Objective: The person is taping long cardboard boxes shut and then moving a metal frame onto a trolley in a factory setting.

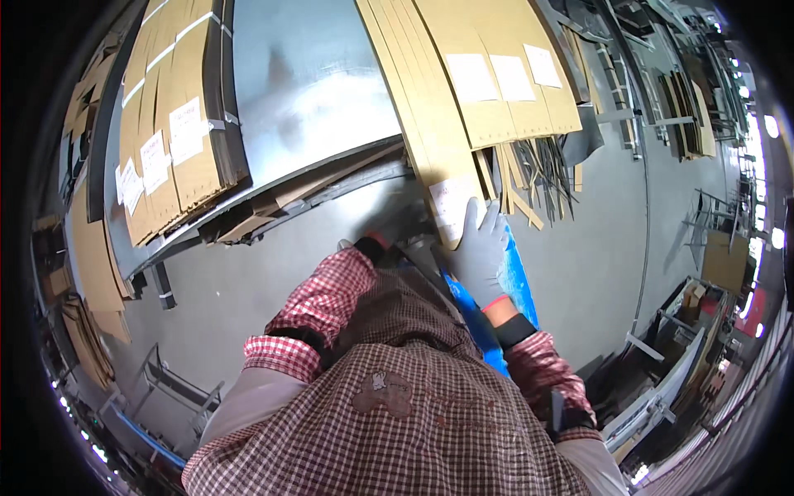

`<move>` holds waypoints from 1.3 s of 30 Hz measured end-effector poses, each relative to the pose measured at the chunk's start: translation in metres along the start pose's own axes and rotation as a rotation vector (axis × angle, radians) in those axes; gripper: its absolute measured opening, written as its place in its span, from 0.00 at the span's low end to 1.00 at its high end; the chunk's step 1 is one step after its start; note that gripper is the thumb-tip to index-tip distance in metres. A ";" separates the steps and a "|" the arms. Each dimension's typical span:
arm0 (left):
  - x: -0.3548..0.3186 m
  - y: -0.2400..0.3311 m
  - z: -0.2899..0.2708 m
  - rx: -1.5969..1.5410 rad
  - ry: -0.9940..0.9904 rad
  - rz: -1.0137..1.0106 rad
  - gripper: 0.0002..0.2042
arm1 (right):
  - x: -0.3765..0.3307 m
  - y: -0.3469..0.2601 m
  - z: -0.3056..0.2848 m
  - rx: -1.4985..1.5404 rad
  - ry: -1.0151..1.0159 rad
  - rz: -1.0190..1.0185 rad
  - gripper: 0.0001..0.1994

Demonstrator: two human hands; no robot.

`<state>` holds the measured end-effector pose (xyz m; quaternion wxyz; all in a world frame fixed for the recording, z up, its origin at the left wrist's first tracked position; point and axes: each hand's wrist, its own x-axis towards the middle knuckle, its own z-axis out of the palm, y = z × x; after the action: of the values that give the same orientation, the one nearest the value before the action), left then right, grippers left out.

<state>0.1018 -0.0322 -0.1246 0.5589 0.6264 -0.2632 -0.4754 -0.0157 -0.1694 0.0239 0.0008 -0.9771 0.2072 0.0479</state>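
My right hand (480, 256), in a grey glove, lies at the near end of a stack of long, narrow tan cardboard strips (422, 116). Its fingers are stretched out and a little apart, beside a white paper label (449, 205) on the top strip. Beneath that hand and wrist runs a blue, scuffed surface (517, 269). My left hand (390, 230) reaches into the shadow left of the strips' end, past a dark cuff. Its fingers are hidden there, so I cannot see what it touches.
Wider labelled cardboard stacks (513, 91) lie right of the strips, with loose thin offcuts (538, 178) hanging below. Banded cardboard bundles (174, 140) rest at the left of a shiny metal tabletop (306, 74). Metal frames (662, 372) stand on the floor at lower right.
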 end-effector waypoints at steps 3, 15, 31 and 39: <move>-0.032 -0.014 -0.023 -0.353 -0.001 -0.006 0.18 | 0.002 0.003 -0.001 0.179 -0.033 0.048 0.51; 0.032 0.096 0.044 0.633 0.164 0.095 0.12 | 0.034 0.046 -0.068 0.616 -0.203 -0.192 0.21; 0.004 0.101 0.047 0.604 0.444 0.470 0.19 | 0.164 0.177 0.072 -0.131 -0.490 -0.394 0.10; -0.045 0.083 0.089 0.837 0.491 0.013 0.42 | 0.087 0.108 -0.031 0.027 -0.943 -0.531 0.15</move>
<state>0.0212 -0.0529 -0.0255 0.3073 0.8894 -0.2963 -0.1635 0.0228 -0.3042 0.0487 0.1183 -0.8684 -0.0692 0.4766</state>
